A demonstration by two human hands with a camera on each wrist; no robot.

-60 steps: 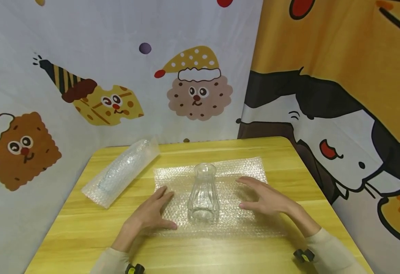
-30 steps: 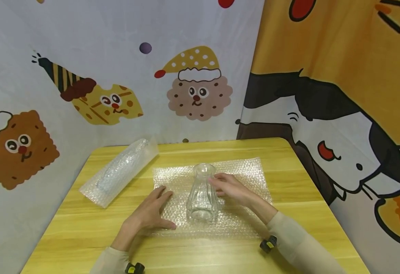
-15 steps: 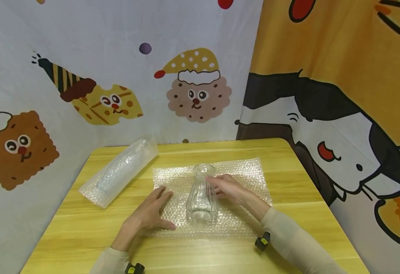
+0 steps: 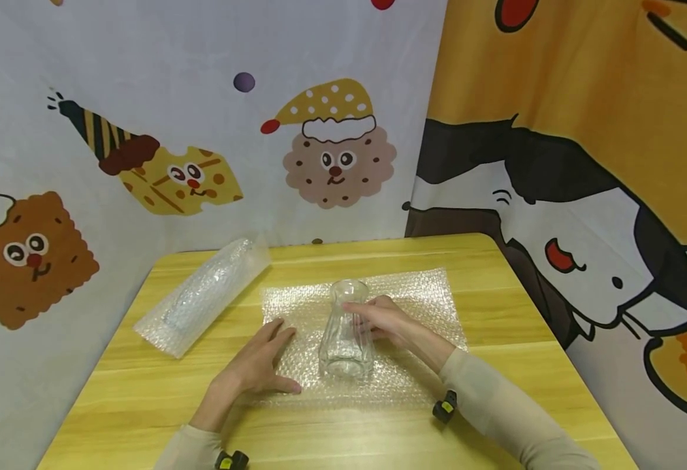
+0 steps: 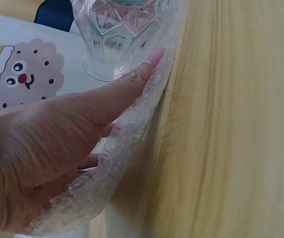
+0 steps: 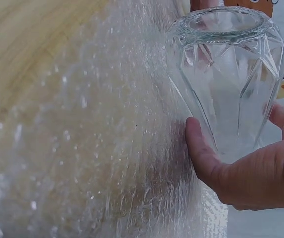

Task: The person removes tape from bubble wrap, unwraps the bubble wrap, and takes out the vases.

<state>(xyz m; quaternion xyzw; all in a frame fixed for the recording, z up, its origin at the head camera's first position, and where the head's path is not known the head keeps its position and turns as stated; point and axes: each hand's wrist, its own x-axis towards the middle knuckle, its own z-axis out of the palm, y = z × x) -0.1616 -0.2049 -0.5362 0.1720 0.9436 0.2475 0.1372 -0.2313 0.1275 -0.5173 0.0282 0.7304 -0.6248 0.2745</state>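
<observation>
A clear, faceted glass vase lies on its side on a flat sheet of bubble wrap, its base towards me and its flared mouth away. My right hand holds the vase from the right near its neck, thumb on one side and fingers on the other. My left hand rests on the wrap's left part, fingers spread, apart from the vase. In the left wrist view, the thumb touches the bubble wrap near its edge.
A bubble-wrapped bundle lies at the table's back left; its contents are unclear. The yellow wooden table has rounded back corners. Printed cartoon curtains hang right behind and beside it.
Over the two seconds my right hand has come left from the wrap's right side and taken hold of the vase, its thumb sliding further over the neck. The left hand has stayed in place.
</observation>
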